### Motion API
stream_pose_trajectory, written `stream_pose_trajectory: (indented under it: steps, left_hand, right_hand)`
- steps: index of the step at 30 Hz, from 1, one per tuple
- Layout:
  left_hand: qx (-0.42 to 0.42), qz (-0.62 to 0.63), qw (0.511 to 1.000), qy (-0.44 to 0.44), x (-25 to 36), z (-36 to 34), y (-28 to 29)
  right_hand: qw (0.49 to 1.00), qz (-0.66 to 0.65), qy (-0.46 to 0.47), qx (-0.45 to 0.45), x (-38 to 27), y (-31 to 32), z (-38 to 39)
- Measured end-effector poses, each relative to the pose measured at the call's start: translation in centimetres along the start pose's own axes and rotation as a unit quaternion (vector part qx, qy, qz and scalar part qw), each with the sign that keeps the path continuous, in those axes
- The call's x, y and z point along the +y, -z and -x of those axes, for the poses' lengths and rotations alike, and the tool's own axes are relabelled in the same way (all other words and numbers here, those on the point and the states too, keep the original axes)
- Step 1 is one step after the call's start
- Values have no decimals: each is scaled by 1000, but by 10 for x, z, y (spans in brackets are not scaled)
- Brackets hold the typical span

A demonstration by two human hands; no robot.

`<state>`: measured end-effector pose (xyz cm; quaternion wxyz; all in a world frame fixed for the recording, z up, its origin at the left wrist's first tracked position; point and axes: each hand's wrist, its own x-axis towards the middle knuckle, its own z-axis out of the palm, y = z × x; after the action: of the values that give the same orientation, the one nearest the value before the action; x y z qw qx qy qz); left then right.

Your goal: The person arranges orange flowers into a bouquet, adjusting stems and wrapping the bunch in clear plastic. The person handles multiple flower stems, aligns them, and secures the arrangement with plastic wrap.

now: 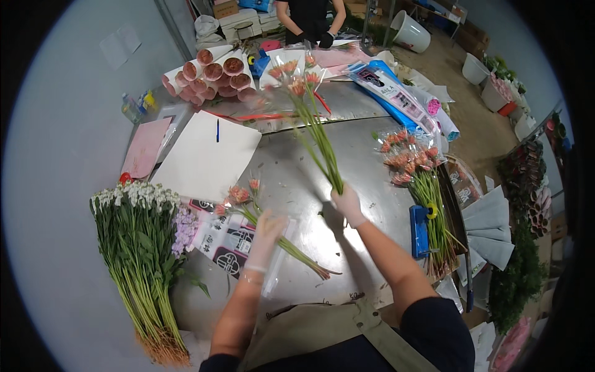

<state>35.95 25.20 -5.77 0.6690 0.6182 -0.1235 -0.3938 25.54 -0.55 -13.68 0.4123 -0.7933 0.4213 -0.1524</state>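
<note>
My right hand [348, 206], in a pale thin glove, is closed round the lower stems of a bunch of orange flowers [319, 133]. The stems lean away to the upper left, and the blooms, in clear plastic, are blurred by motion. On the left, my left hand [268, 230], gloved too and somewhat blurred, is closed over the stems of a smaller bunch of orange flowers [238, 196] low over the table. Its stem ends [310, 263] point toward the lower right. Beneath that bunch lie printed plastic sleeves [226, 245].
White flowers [133, 248] with long stems line the left edge, beside lilac flowers [185, 229]. White paper with a pen [217, 130] lies behind. More orange flowers [412, 158] and a blue tape dispenser [419, 232] are at right. Wrapped bouquets [214, 71] and a person [310, 22] are across the table.
</note>
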Motion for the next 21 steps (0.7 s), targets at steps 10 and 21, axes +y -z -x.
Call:
stream_pose_trajectory:
  steps: [10, 21]
  left_hand:
    - [143, 31, 983, 113, -54, 98, 77]
    - [114, -113, 987, -24, -43, 66, -13]
  right_hand:
    - [984, 145, -93, 45, 47, -34, -148]
    - [981, 44, 176, 72, 47, 84, 74]
